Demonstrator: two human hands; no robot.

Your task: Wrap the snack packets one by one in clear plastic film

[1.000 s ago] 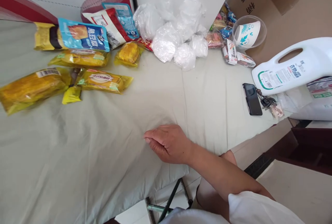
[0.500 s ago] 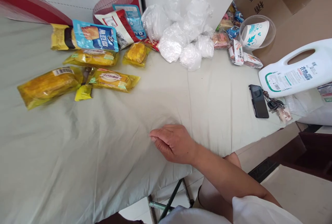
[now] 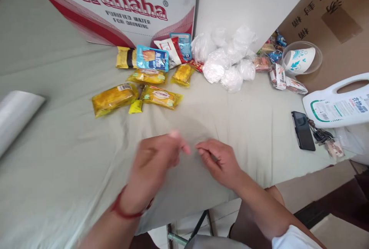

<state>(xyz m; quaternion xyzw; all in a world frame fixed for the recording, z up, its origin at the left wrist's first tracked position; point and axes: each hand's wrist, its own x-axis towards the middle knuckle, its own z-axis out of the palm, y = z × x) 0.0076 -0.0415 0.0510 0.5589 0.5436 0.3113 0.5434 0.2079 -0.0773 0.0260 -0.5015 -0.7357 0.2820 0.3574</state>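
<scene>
My left hand (image 3: 155, 156), with a red cord (image 3: 125, 206) at its wrist, hangs over the pale green cloth (image 3: 86, 187). Motion smears its bent fingers, so their hold is unclear. Facing it, a short gap away, my right hand (image 3: 220, 162) is closed, thumb against the bent index finger; anything between them is hidden. Beyond both hands lie yellow-wrapped breads (image 3: 115, 99), one of them a smaller pack (image 3: 162, 97) near the middle. A blue snack pouch (image 3: 152, 58) rests on the packs behind.
Crumpled clear plastic bags (image 3: 227, 58) sit against a white panel. A water carton (image 3: 123, 7) stands at the back. Rightward are a paper cup (image 3: 301, 60) in a clear bowl, a white jug (image 3: 340, 103), a phone (image 3: 303, 130) and keys (image 3: 321, 135). A whitish roll (image 3: 20, 116) lies far left.
My left hand has come into view from below, beside the right. The view has swung left and up, showing more of the carton and the whitish roll. My right hand stays closed.
</scene>
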